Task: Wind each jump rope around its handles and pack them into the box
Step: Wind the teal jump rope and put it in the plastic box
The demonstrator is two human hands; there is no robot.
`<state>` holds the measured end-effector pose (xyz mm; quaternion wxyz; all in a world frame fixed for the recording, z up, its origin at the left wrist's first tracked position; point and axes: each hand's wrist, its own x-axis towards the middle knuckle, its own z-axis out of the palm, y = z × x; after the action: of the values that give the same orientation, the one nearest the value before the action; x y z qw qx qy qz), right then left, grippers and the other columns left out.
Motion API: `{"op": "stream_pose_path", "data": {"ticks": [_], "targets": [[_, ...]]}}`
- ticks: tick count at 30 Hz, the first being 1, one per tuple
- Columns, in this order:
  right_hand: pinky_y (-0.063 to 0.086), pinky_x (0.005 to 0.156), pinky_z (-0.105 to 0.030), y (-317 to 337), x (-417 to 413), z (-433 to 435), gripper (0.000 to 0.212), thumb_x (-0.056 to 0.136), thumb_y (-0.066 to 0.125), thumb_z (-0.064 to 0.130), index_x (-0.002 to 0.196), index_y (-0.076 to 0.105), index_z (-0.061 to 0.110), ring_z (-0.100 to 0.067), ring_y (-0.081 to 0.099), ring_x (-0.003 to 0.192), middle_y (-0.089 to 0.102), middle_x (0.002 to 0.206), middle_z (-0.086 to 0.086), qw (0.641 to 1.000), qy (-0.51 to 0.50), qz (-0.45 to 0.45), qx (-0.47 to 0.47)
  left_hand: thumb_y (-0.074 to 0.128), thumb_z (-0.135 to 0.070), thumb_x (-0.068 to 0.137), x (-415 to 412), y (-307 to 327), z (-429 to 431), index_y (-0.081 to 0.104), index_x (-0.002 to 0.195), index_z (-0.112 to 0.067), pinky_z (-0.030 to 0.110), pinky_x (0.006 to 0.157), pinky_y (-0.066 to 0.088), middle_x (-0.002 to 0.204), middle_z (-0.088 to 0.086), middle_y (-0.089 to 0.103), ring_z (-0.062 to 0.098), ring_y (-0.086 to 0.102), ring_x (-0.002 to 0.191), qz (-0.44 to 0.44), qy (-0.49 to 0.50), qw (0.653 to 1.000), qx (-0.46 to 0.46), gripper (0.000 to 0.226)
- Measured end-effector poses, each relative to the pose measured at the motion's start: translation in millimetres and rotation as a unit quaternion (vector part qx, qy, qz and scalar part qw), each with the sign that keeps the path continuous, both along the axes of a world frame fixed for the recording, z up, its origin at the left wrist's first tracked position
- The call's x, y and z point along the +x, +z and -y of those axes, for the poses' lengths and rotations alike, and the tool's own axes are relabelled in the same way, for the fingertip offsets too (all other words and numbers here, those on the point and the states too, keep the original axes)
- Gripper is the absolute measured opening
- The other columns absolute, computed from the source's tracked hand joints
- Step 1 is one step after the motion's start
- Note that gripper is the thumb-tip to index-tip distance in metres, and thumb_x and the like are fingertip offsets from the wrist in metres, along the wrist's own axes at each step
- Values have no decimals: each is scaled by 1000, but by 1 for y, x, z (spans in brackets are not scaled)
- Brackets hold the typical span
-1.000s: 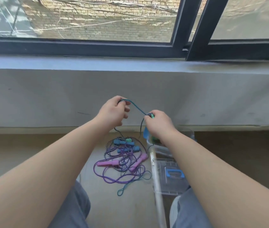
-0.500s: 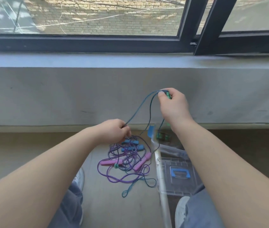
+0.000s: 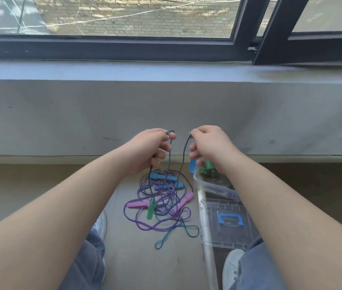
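Brought level, left hand (image 3: pixel 151 149) and right hand (image 3: pixel 209 145) each pinch teal rope (image 3: pixel 184 155); right fingertips hidden.

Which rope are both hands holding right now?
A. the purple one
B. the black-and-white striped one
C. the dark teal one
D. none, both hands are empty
C: the teal rope hangs in two strands from the left hand and the right hand, which both pinch it, while the purple rope and the striped rope lie on the floor.
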<state>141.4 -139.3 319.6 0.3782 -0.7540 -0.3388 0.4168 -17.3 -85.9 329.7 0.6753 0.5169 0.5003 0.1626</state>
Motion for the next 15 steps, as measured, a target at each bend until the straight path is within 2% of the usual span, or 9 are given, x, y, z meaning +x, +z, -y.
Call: {"op": "stream_pose_path", "data": {"ticks": [3, 5, 7, 9, 12, 15], "targets": [[36, 39, -21, 1, -11, 3, 22, 97, 50, 26, 87, 62, 11, -20, 54, 49, 63, 66, -7, 999, 39, 11, -20, 33, -15, 102, 5, 1, 0, 62, 117, -17, 19, 42, 22, 70, 1, 56, 10, 37, 45, 48, 57, 997, -37, 32], [33, 41, -21, -1, -18, 2, 11, 89, 56, 19, 81, 59, 12, -18, 46, 48, 58, 64, -7, 998, 44, -38, -18, 31, -13, 102, 8, 2, -2, 60, 118, -17, 17, 39, 23, 69, 1, 55, 9, 36, 44, 87, 105, 989, -54, 33], [34, 45, -23, -4, -25, 3, 2, 84, 59, 10, 82, 59, 10, -21, 47, 57, 57, 71, -10, 991, 84, -103, -23, 29, -9, 102, 10, 2, -5, 57, 118, -16, 16, 38, 23, 68, 2, 52, 8, 33, 43, 137, 157, 975, -73, 33], [37, 47, -25, -8, -29, 6, 9, 82, 65, 7, 90, 62, 8, -23, 50, 68, 56, 74, -10, 977, 161, -133, -43, 26, -6, 102, 12, 2, -7, 55, 118, -15, 17, 40, 26, 69, 4, 54, 9, 34, 44, 180, 203, 958, -88, 34], [40, 46, -25, -11, -33, 10, 18, 80, 76, 11, 95, 67, 8, -19, 52, 72, 56, 75, -7, 958, 254, -104, -81, 25, -2, 100, 13, 2, -10, 53, 120, -14, 22, 47, 37, 74, 8, 68, 11, 44, 47, 170, 237, 955, -56, 37], [41, 47, -25, -12, -32, 8, 18, 82, 75, 13, 99, 72, 10, -17, 53, 73, 68, 78, -9, 951, 290, -47, -100, 26, -2, 100, 9, 2, -10, 51, 120, -15, 24, 56, 47, 84, 11, 74, 12, 54, 54, 137, 250, 959, -6, 35]]}}
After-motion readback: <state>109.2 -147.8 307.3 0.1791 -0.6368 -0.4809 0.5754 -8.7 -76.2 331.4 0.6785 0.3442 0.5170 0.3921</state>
